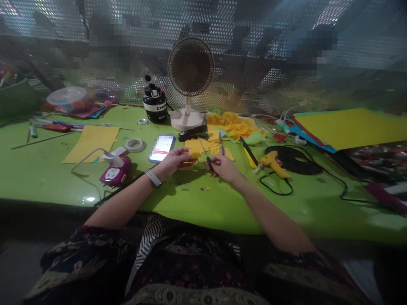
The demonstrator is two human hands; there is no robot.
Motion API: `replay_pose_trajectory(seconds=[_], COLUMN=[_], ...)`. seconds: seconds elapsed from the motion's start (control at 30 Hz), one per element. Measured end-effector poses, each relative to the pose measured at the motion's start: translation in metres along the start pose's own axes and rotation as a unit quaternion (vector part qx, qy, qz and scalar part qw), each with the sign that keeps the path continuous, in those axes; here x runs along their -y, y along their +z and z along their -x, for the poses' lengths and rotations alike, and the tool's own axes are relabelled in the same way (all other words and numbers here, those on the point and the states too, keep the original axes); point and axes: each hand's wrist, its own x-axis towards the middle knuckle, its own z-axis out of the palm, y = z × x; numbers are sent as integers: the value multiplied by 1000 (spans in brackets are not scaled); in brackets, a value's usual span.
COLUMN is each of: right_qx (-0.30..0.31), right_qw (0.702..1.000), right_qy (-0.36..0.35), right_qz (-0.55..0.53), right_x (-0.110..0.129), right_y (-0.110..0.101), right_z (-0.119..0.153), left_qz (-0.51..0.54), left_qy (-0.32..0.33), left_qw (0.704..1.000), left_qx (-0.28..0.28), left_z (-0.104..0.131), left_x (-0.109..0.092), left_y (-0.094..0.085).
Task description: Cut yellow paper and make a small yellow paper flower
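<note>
Both grips are closed: the left hand (176,162) pinches paper (195,153), the right hand (224,168) clasps scissors (208,160) (blades pointing away).

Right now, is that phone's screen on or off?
On: the phone glows white, with a red patch, near the left hand.

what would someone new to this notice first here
Probably the round fan, standing at the back of the bright green table near the middle. In front of it, the left hand holds a small yellow piece and the right hand holds scissors. A big yellow sheet also stands out, on top of a stack at the far right.
</note>
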Motion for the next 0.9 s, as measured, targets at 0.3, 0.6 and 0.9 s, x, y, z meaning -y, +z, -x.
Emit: replay_pose_trajectory(seconds=[0.3, 0.6, 0.9], right_qx=[-57, -76, -38], right_qw=[942, 919, 977], right_qy=[-23, -16, -4], right_qz=[329, 387, 210], right_x=[-3, 1, 15], right_y=[-6, -6, -11], right_z=[-5, -4, 4], left_qz=[-55, -128, -167], left_qy=[23, 28, 97], left_qw=[998, 991, 981], left_qx=[-2, 34, 29], left_z=[4, 2, 9], left_x=[1, 6, 7], left_y=[3, 0, 11])
